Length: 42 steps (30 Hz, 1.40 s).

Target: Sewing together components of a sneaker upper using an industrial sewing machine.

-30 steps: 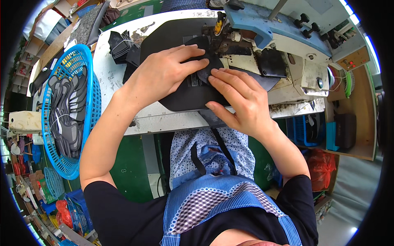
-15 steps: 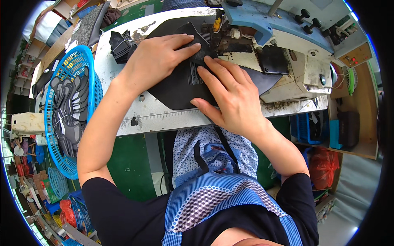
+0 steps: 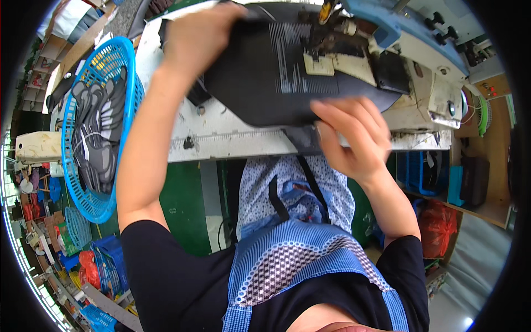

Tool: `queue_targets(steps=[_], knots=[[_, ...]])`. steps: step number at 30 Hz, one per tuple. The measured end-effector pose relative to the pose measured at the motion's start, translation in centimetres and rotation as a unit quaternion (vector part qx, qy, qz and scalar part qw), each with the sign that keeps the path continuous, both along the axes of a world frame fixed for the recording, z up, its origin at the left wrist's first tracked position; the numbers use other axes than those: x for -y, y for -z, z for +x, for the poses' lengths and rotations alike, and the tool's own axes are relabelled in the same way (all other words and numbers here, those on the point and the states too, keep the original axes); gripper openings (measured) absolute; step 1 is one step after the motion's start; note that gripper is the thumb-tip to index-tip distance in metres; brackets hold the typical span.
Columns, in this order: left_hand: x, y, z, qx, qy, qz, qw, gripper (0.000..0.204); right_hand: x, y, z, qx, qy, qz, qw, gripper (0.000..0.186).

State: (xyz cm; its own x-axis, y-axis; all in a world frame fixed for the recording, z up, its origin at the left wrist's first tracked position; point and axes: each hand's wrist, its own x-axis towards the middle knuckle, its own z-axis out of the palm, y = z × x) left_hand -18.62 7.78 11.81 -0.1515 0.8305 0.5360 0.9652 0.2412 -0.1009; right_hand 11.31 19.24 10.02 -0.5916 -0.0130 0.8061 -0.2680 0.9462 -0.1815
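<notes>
Lying under the left hand [image 3: 199, 39] and the right hand [image 3: 357, 135], a white worktable [image 3: 202, 138] stretches wide, scuffed and spotted, ruler marks along its near edge; down below both hands, there's green floor [image 3: 180, 221]. Up beyond the right hand sits the blue-and-white sewing machine [image 3: 437, 99]. Out past the right hand's far side, a wooden cabinet [image 3: 500, 155].

Big one to the left hand's left: a tall blue basket [image 3: 133, 94], packed with curved black-and-grey pieces [image 3: 99, 127], bundled together! Between the hands, the black sheet [image 3: 249, 77] lies flat on the table, its striped patch just beyond the right hand's fingers. Below and right of the right hand, a smaller blue basket [image 3: 408, 174] holds something dark; lower again, a red plastic bag [image 3: 437, 227], contents hidden.

And the hands! The left is over the sheet's far-left corner, badly blurred, so whether it pinches anything cannot be told. The right is half-curled at the near edge, thumb apart from fingers; whether it touches the sheet is unclear. Smallest of all, a thin pale tie [image 3: 91, 134] around the basket's bundle.
</notes>
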Motion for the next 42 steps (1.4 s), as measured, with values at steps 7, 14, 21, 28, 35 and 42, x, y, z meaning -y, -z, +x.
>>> queue_targets(steps=[7,14,21,28,35,42], knots=[[6.2,11.6,-3.1,0.155,-0.019,0.001,0.988,0.034,2.2,9.0,2.4,0.144,0.071,-0.141,0.977,0.028],[8.4,14.7,8.9,0.202,0.050,0.089,0.974,0.038,2.9,11.6,2.4,0.234,0.140,-0.208,0.939,0.024],[5.6,16.8,18.4,0.251,0.182,0.009,0.951,0.049,2.6,9.8,3.8,0.139,0.093,-0.207,0.964,0.016],[6.1,10.1,19.3,0.147,0.331,0.083,0.928,0.033,0.6,-2.9,2.5,0.040,0.108,-0.014,0.993,0.027],[3.4,0.2,15.3,0.166,0.138,0.101,0.971,0.045,0.3,-1.2,1.3,0.063,0.094,-0.014,0.994,0.038],[2.8,0.3,12.9,0.161,0.152,0.068,0.973,0.029,-0.2,-0.9,0.5,0.056,0.079,-0.062,0.993,0.040]])
